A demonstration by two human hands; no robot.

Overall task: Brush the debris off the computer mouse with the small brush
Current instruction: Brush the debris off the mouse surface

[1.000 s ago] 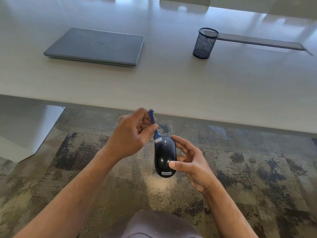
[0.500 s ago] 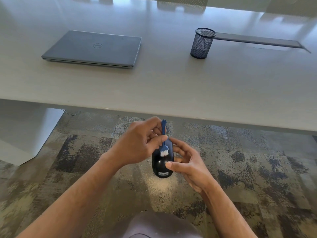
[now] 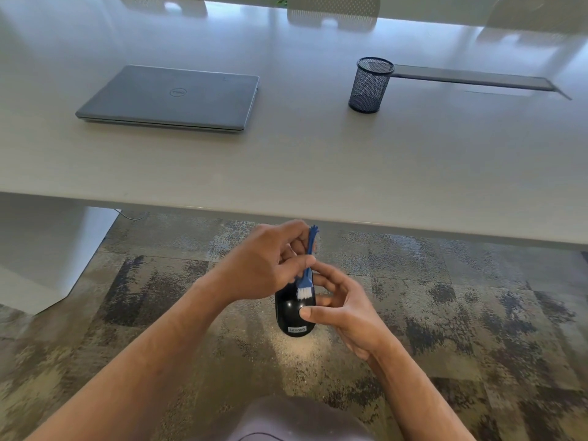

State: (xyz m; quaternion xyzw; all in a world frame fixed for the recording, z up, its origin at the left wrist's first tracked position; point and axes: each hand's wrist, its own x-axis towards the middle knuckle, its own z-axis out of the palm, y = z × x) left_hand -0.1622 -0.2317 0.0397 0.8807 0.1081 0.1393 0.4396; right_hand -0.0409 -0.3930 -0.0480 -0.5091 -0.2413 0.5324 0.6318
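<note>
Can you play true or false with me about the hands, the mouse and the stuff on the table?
1. The left hand pinches the small blue brush. True.
2. The black mouse is lying on the table. False: the right hand holds it in the air, over the carpet and nearer than the table edge.
3. The white bristles point down at the mouse. True.
4. The laptop is open. False: its lid is shut and it lies flat on the table.
5. The mesh cup stands upright, to the right of the laptop. True.
6. The mouse has a long cord hanging from it. False: no cord shows on it.
</note>
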